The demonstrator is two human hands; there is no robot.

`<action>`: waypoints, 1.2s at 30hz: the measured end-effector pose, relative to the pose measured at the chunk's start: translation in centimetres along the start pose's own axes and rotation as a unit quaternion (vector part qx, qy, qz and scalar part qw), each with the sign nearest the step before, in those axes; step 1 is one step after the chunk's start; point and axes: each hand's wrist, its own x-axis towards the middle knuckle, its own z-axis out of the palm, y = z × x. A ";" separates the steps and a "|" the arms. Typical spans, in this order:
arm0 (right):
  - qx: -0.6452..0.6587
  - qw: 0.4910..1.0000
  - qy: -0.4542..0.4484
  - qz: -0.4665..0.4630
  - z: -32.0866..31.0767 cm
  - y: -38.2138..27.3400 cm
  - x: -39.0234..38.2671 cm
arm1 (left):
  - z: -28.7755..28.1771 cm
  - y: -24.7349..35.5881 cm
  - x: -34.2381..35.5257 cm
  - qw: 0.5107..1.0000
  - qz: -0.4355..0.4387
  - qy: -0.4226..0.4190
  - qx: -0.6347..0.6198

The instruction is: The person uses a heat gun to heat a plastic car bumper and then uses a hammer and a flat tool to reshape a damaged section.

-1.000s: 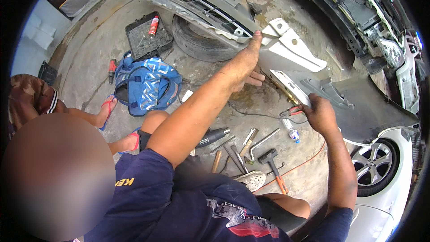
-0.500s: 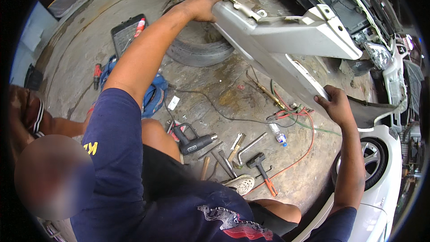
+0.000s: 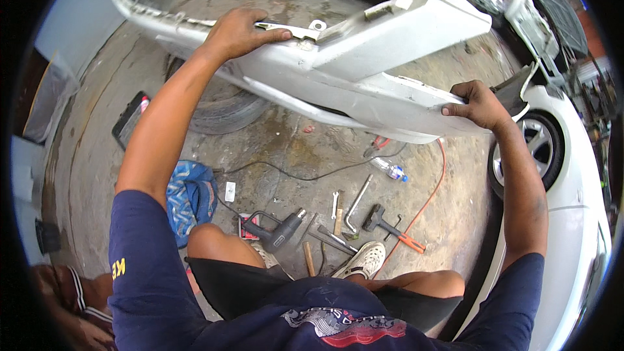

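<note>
A silver-white car bumper cover stretches across the upper part of the view, held above the floor. My left hand is closed over its upper edge, left of the middle, with the thumb lying along the rim. My right hand pinches the edge near the right end, thumb on the near face and fingers behind, partly hidden. A raised arm of the bumper with bolt holes sticks up between my hands. Behind and below it a tire lies on the floor, partly covered.
By my feet lie a heat gun, a hammer, a bent bar and several hand tools. A plastic bottle and a red hose are beyond. A white car stands at right; another person's arm shows lower left.
The bumper has turned from a steep slant to nearly crosswise, its far left end now in view. My left hand has moved left and lower with it; my right hand sits slightly higher.
</note>
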 end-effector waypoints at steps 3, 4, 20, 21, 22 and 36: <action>0.001 1.000 0.006 -0.003 -0.7 2.1 -1.0 | 1.3 2.4 0.3 0.999 -0.022 -0.005 -0.029; 0.000 1.000 0.017 -0.013 -0.1 3.0 -1.0 | 1.9 2.7 0.5 1.000 -0.022 -0.003 -0.021; -0.145 0.933 0.322 -0.070 11.2 -2.6 6.0 | 3.6 6.2 5.4 0.990 -0.063 -0.125 0.036; -0.130 0.936 0.320 -0.070 11.5 -2.5 6.3 | 3.9 6.5 5.3 0.989 -0.065 -0.125 0.036; -0.115 0.939 0.317 -0.070 11.7 -2.3 6.5 | 4.0 6.7 5.4 0.988 -0.069 -0.132 0.040; 0.468 0.823 0.312 -0.079 11.8 0.3 3.7 | 3.8 10.2 3.1 0.979 -0.095 -0.153 0.099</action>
